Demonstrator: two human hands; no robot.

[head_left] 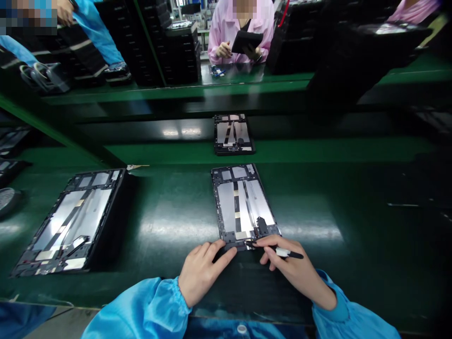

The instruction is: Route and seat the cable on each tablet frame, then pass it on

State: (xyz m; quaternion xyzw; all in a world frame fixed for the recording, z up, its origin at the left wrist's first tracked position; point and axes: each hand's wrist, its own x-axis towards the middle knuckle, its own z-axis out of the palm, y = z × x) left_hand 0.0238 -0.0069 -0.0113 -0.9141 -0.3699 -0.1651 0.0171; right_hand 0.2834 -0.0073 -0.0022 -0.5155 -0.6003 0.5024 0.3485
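An opened tablet chassis (243,202) with silver battery cells lies on the dark green bench in front of me. My left hand (203,270) rests with curled fingers on the chassis's near left corner, pressing it down. At the near right edge my right hand (294,268) is pinched around a thin black-and-white pen-like tool (282,252), whose tip touches the lower edge of the chassis.
A stack of similar chassis (70,221) sits at the left. Another chassis (233,134) lies on the green conveyor (318,150) beyond. Across the line a person in pink (240,33) holds a black tablet. Black tray stacks (176,47) stand behind.
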